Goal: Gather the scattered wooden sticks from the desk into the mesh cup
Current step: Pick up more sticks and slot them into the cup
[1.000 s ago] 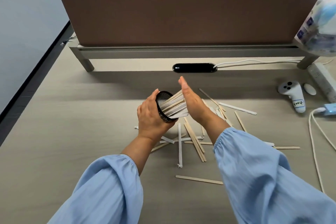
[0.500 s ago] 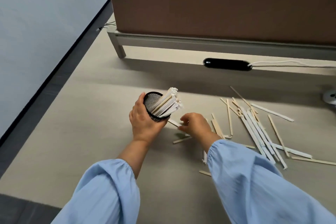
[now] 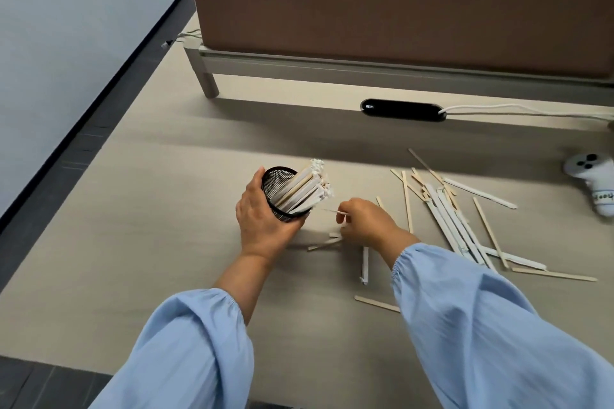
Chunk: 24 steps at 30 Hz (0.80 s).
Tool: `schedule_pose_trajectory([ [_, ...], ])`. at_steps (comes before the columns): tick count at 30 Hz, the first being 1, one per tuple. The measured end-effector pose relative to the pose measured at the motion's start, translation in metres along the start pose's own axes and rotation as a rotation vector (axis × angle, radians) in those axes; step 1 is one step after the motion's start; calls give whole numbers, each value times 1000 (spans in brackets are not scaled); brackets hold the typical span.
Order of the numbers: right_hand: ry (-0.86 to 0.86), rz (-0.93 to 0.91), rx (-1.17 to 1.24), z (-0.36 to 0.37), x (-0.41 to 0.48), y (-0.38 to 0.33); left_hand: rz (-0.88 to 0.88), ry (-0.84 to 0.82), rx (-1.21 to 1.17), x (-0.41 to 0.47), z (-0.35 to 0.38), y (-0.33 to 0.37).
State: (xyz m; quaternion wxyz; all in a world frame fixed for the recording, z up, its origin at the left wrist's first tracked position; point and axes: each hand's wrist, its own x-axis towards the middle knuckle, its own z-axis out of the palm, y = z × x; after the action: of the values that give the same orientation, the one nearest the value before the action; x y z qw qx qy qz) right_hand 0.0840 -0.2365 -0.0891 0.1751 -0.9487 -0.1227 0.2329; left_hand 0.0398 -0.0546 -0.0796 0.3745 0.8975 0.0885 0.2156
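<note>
My left hand grips the black mesh cup, tilted to the right, with a bundle of wooden sticks poking out of its mouth. Just right of the cup, my right hand is low over the desk, its fingertips pinched on a thin stick. A few short sticks lie under that hand. Several more scattered sticks, some in white paper sleeves, lie in a heap to the right. One stick lies near my right sleeve.
A brown divider panel on a metal frame closes the far side of the desk. A black cable port with a white cord sits below it. A white controller lies at the right edge. The desk's left edge drops to dark floor.
My right hand left the cup's mouth, dropped to the desk and pinched a stick. The cup stays in my left hand. The view shifted left and down.
</note>
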Motion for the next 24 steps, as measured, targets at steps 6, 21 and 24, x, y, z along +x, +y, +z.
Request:
schedule_pose_trajectory([
  [6,-22,-110,-115,10,-18,10,4,-13,6,-8,4,9],
  [21,127,-85,-121,22,-19,5,-29,41,50,-27,-12,13],
  [24,266,25,109,11,-21,2,-42,55,48,-29,-14,13],
])
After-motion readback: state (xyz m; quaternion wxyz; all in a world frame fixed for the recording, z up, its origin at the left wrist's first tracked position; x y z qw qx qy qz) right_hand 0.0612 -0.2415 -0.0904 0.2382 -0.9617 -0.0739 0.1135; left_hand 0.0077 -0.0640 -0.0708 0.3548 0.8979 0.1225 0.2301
